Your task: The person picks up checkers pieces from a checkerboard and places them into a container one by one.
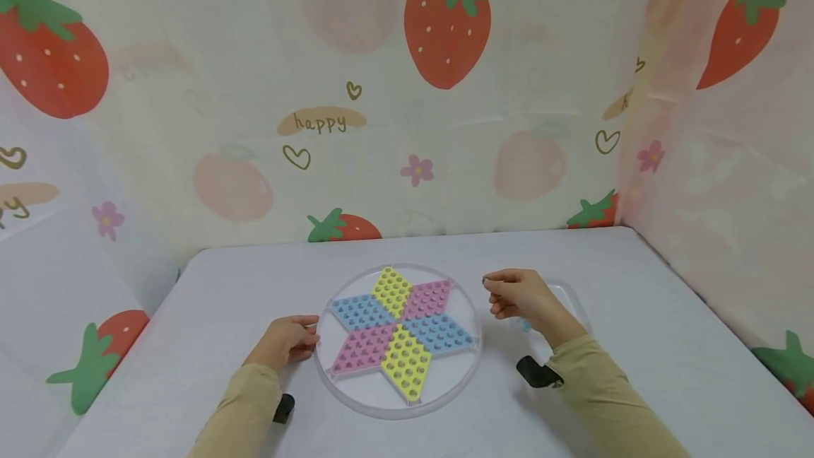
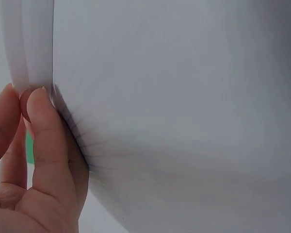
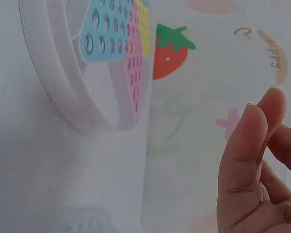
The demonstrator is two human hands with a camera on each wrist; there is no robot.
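A round white Chinese checkers board (image 1: 454,387) with a six-pointed star of yellow, pink and blue fields lies on the table. My left hand (image 1: 289,339) pinches its left rim between thumb and fingers, also seen in the left wrist view, where the thumb (image 2: 46,131) lies along the edge. To the right of the board, my right hand (image 1: 521,299) is raised, thumb and forefinger tips together. A small dark marble-like piece (image 1: 485,280) shows at those fingertips in the head view. In the right wrist view the fingers (image 3: 245,150) hide it.
Behind my right hand stands a clear plastic tray (image 1: 575,302), partly covered, with small light blue pieces (image 1: 523,324) near its left side. A white cloth covers the table (image 1: 254,274). Strawberry-print curtains (image 1: 394,189) close off the back and sides.
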